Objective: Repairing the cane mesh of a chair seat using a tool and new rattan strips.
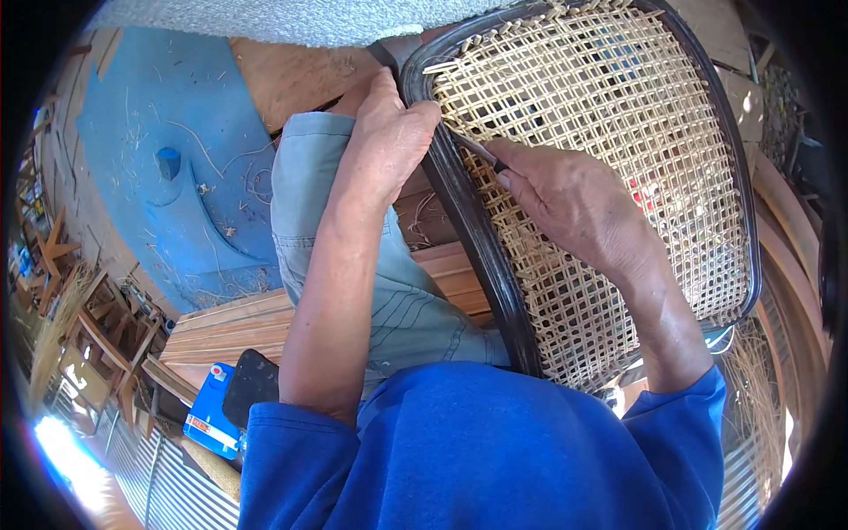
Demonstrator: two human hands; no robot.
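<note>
A dark, glossy wooden frame (483,256) with open cane webbing (601,97) woven across it leans over my lap. My left hand (389,141) is closed on the frame's left edge, near its far corner; the fingers' undersides are hidden. In my right hand (583,203) is a thin-bladed metal tool (477,150) with a dark handle, held low on the handle. Its tip meets the seam where the cane joins the frame's inner edge, close beside my left hand. Short cane ends stick up along the frame's far edge.
A blue plastic sheet-like surface (141,106) with loose cane strands lies at the left. Wooden planks (234,327) run beneath my leg, with a blue box (212,411) and a black phone-like object (252,389) nearby. Loose fibres (751,380) hang at the right.
</note>
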